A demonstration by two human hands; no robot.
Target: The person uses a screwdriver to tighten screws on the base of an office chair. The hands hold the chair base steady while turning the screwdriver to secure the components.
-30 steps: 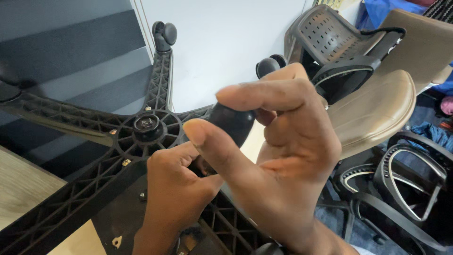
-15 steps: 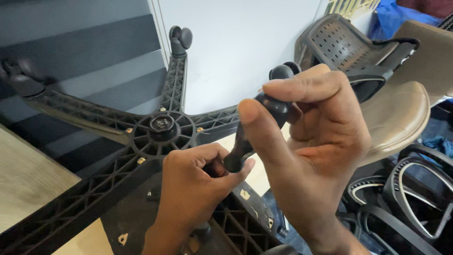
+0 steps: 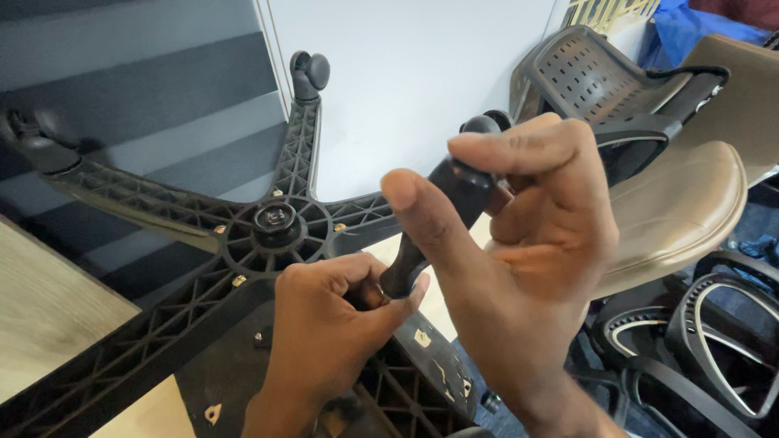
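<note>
A black five-arm chair base (image 3: 276, 223) lies upside down in front of me, ribs up, with a caster (image 3: 310, 75) on its far arm. My left hand (image 3: 329, 341) is closed around the lower end of a black lever handle (image 3: 430, 231) that rises from a black plate over the base. My right hand (image 3: 519, 268) pinches the handle's upper knob between thumb and fingers. Part of the handle is hidden behind my thumbs.
A white panel (image 3: 422, 89) stands behind the base. Stacked tan chair seats (image 3: 682, 211) and black mesh chair backs (image 3: 600, 89) fill the right side, with more black frames (image 3: 714, 341) lower right. A wooden surface (image 3: 49, 316) shows at the left.
The view has shifted so the base hub sits more central. My right hand has slid up the handle to its knob; my left hand keeps its grip at the bottom.
</note>
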